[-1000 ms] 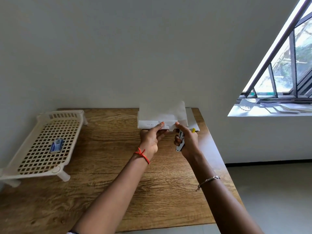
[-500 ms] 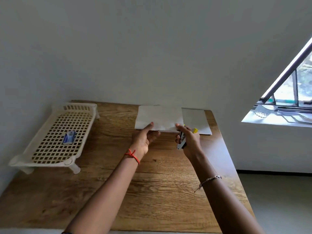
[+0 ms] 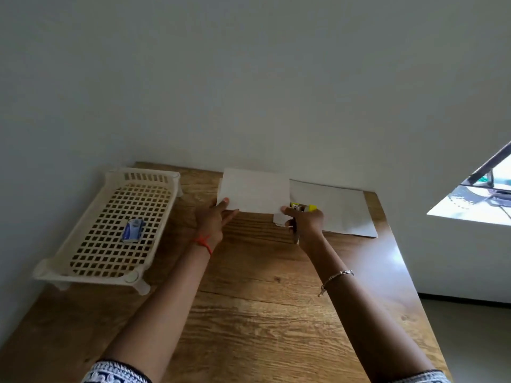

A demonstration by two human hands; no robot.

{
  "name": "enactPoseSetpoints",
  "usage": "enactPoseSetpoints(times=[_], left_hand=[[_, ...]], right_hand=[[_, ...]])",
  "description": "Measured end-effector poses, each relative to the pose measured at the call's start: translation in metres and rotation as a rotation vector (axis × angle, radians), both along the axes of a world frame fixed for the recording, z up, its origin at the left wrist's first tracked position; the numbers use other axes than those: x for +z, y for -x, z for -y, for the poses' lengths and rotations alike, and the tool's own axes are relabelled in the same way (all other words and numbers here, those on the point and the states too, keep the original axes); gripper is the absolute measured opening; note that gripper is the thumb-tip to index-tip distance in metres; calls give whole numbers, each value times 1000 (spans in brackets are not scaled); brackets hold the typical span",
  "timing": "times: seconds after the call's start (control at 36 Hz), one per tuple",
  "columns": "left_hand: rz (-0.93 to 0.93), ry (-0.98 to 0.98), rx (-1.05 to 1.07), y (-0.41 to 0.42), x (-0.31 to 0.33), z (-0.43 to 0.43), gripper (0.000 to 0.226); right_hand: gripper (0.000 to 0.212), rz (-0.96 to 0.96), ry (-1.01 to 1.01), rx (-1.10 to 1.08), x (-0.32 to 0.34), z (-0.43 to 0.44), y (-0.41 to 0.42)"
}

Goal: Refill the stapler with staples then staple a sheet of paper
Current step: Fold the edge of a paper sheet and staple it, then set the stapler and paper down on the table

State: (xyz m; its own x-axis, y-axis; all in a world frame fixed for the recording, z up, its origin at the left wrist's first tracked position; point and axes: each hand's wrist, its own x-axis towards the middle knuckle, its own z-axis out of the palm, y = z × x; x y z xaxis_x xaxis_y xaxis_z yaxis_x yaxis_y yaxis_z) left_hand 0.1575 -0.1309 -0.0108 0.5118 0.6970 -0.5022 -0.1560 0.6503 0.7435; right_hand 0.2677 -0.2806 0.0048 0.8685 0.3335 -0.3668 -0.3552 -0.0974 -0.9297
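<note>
1. Cream lattice tray (image 3: 91,275) on the left of wooden table (image 3: 262,313); inside, one small blue staple box (image 3: 133,232), flat near the middle.
2. Folded white sheet (image 3: 254,190) at the table's far edge, spanning both hands.
3. Left hand (image 3: 213,219): pinching the sheet's near-left corner, thumb on top.
4. Right hand (image 3: 307,225): curled round stapler (image 3: 300,208), yellow end at the sheet's near-right corner; unclear whether clamped on paper.
5. Second sheet (image 3: 337,208) flat, just right of the stapler.
</note>
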Motion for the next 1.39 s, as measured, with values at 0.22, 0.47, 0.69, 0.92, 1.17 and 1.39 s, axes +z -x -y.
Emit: enactPoseSetpoints(times=[0.22,0.47,0.69,0.92,1.17,1.39], left_hand=[[-214,-106,48,-5,-23,-32,34],[-436,-344,-64,-4,-44,-55,36],[-698,-595,-154,-1,-33,-55,44],[-969,-779,-175,-8,-26,-46,71],[-508,-814,-166,-27,1,-22,39],[-129,-464,-370,-22,37,4,37]], right_hand=[[24,164,258,37,-22,-37,-10],[31,235,386,58,-42,-60,-15],[37,249,396,28,-43,-62,-25],[21,27,112,78,-19,-54,-31],[15,-239,-270,327,3,-44,-29],[34,101,-173,565,20,-36,-13]])
